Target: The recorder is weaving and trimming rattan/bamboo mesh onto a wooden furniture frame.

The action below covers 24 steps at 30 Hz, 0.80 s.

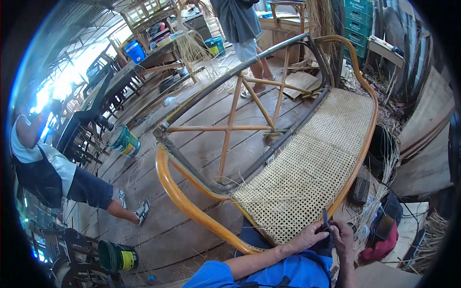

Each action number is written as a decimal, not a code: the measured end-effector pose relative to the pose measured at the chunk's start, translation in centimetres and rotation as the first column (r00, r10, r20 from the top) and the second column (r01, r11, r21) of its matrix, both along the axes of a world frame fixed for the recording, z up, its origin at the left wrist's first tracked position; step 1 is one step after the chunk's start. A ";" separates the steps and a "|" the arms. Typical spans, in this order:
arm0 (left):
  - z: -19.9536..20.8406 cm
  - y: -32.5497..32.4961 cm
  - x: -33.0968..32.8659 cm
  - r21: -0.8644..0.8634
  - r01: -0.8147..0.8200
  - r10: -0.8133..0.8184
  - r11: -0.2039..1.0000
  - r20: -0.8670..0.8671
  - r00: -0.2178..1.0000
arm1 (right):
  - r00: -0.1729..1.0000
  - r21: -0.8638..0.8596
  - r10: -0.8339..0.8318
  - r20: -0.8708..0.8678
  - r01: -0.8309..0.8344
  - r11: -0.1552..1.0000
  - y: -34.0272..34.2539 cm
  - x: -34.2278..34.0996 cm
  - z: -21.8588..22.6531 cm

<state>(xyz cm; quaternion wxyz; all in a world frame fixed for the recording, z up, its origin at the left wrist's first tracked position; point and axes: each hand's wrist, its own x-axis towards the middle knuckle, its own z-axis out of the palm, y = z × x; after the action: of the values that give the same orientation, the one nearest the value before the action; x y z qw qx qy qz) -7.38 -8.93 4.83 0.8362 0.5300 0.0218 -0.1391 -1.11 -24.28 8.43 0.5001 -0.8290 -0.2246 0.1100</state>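
One rattan bench (183, 207), on the plank floor (192, 149) in front of the person, with one woven cane panel (307, 168) whose near corner lies just beside the hands; weave spans nearly the whole panel and is judged largely done, while stray strands on its near half suggest tidying left, and the section with crossed poles (229, 128) is bare of cane. Two hands, left (309, 237) and right (342, 235), fingers closed together about one small dark item (326, 219), its kind too small to tell.
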 end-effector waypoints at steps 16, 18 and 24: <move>-0.5 -0.2 1.2 -0.194 -0.001 -0.051 0.981 -0.264 0.963 | 0.896 -0.155 0.086 -0.435 -0.169 0.973 -7.4 -2.0 0.2; -0.3 0.7 0.8 -0.151 -0.003 -0.036 0.988 -0.255 0.966 | 0.893 -0.493 0.109 -0.436 -0.339 0.801 -7.6 -1.8 2.7; -0.7 2.1 0.6 -0.373 -0.186 0.089 0.909 -0.263 0.961 | 0.937 -0.706 -0.089 -0.339 -0.191 0.682 -14.1 -3.1 -0.1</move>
<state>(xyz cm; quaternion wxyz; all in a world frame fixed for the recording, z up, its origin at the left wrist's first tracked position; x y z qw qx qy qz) -6.75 -6.85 4.10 0.9245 0.3273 0.1320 -0.1440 -4.25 -38.34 8.28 0.1566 -0.9194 -0.0940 0.3484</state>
